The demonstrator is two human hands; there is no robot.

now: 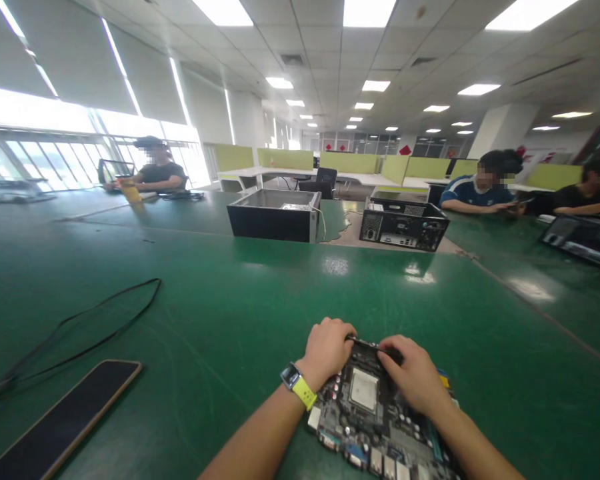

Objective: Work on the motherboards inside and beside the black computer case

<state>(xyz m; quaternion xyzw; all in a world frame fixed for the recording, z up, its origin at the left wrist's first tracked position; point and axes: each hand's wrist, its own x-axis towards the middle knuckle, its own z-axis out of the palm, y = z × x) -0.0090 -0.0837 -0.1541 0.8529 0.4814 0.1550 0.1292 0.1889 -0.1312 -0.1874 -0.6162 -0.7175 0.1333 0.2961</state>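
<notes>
A motherboard [340, 415] lies flat on the green table in front of me, its port side toward me. A silver square processor [364, 389] sits in its socket. At the board's far edge, a thin dark strip that looks like a RAM stick [366, 346] spans between my hands. My left hand [329, 347], with a yellow-strapped watch [298, 385] on the wrist, pinches the strip's left end. My right hand [414, 370] closes thumb and fingers on its right end. My fingers partly hide the strip, and I cannot tell how deep it sits in a slot.
A phone [63, 423] and a black cord loop [125, 327] lie at left on the green table [205, 293]. Two computer cases [273, 223] [403, 227] stand farther back. One person [160, 170] sits at far left, and two people [480, 190] [587, 190] sit at right.
</notes>
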